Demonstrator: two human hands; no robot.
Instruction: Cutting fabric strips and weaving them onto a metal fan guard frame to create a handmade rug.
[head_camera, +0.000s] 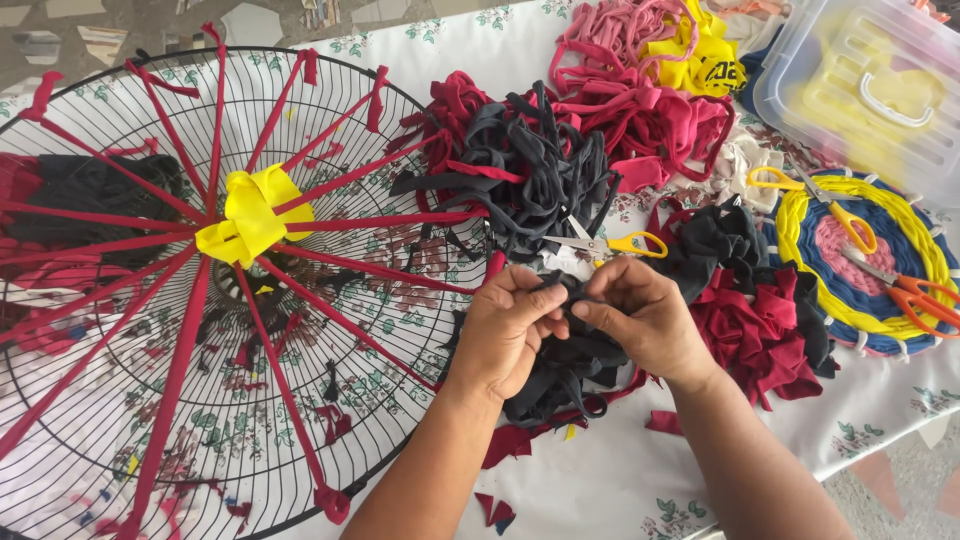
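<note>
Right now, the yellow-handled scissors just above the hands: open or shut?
Shut. The yellow-handled scissors lie flat on the table with both blades together as one thin point and the handle loops side by side, next to the dark fabric strips.

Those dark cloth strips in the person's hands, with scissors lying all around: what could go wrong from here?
The yellow-handled scissors lie open just past both hands, half buried in the dark strips; a reach into that pile could meet a blade. The left hand and right hand pinch one dark strip above a tangled heap, so pulling may drag others along, perhaps snagging the wire fan guard.
</note>
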